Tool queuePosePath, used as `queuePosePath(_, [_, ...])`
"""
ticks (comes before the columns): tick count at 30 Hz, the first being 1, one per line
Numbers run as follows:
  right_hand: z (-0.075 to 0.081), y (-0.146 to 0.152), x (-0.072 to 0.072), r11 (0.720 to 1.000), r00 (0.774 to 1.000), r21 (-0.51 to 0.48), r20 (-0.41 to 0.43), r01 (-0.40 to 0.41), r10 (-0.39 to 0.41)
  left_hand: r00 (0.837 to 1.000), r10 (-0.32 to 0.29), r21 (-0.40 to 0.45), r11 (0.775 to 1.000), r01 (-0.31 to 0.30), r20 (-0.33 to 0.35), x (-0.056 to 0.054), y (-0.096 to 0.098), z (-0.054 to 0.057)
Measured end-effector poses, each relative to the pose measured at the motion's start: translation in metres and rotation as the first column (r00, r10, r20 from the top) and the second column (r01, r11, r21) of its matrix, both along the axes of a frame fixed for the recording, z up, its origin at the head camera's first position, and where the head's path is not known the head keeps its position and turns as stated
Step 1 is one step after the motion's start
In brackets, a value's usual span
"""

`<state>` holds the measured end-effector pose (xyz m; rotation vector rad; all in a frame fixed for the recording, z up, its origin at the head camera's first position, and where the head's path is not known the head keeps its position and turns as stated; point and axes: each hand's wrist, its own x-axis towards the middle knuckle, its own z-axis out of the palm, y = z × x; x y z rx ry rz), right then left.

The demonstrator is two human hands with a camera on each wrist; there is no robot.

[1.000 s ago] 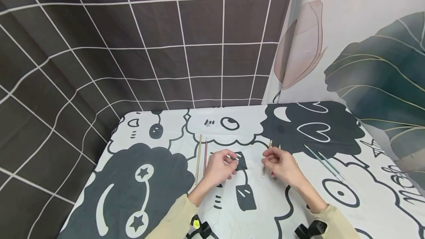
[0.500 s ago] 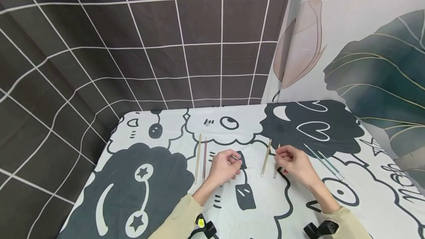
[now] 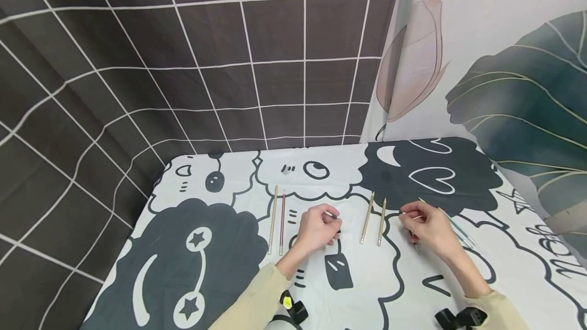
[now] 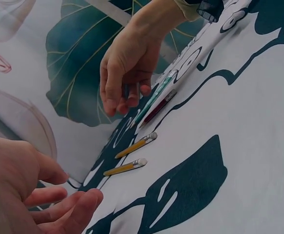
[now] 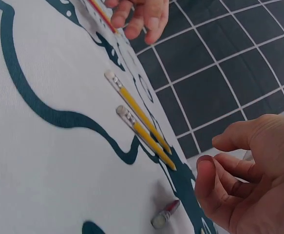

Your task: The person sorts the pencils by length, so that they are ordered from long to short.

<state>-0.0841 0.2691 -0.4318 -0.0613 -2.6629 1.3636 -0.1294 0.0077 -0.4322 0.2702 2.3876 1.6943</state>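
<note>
My right hand (image 3: 426, 228) hovers over a dark red pencil (image 5: 171, 207), whose metal end shows below the fingers. In the right wrist view the fingers are loosely bent and stand apart from that pencil. Two yellow pencils (image 3: 367, 218) with white erasers lie side by side to the left of this hand. My left hand (image 3: 316, 228) hangs over the cloth between the pencil groups, its fingers relaxed around nothing. To its left lie a yellowish pencil (image 3: 272, 220) and a dark red pencil (image 3: 282, 223). Teal pencils (image 4: 156, 97) rest beyond the right hand, partly hidden by it in the head view.
A white cloth with dark cartoon prints (image 3: 220, 274) covers the table. Behind it hangs a dark grid-patterned curtain (image 3: 275, 85); a leaf-printed white curtain (image 3: 518, 85) stands at the right. Both wrists carry small black cameras (image 3: 460, 318).
My right hand has moved rightward, from the first yellow pencil past the second to the dark red one. Both yellow pencils are now uncovered. My left hand has drifted slightly right.
</note>
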Motion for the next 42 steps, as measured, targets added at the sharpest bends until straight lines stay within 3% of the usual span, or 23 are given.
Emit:
queuePosePath(11, [-0.004, 0.022, 0.007, 0.997, 0.997, 0.025, -0.021, 0.072, -0.072, 1.0, 0.009, -0.008, 1.0, -0.009, 0.007, -0.003, 0.022, -0.006])
queuePosePath(21, [-0.007, 0.034, 0.01, 0.989, 0.992, 0.073, 0.013, 0.127, -0.129, 0.999, -0.011, -0.006, 1.0, 0.011, 0.033, -0.005, 0.037, -0.014])
queuePosePath(26, [-0.007, 0.042, 0.012, 0.99, 0.991, 0.048, 0.013, 0.133, -0.133, 0.999, -0.01, -0.02, 1.0, 0.011, 0.032, -0.004, 0.04, -0.015])
queuePosePath(42, [-0.01, 0.06, 0.013, 0.979, 0.983, 0.088, 0.009, 0.182, -0.184, 0.998, -0.018, -0.087, 0.996, 0.013, -0.054, -0.004, 0.052, -0.018])
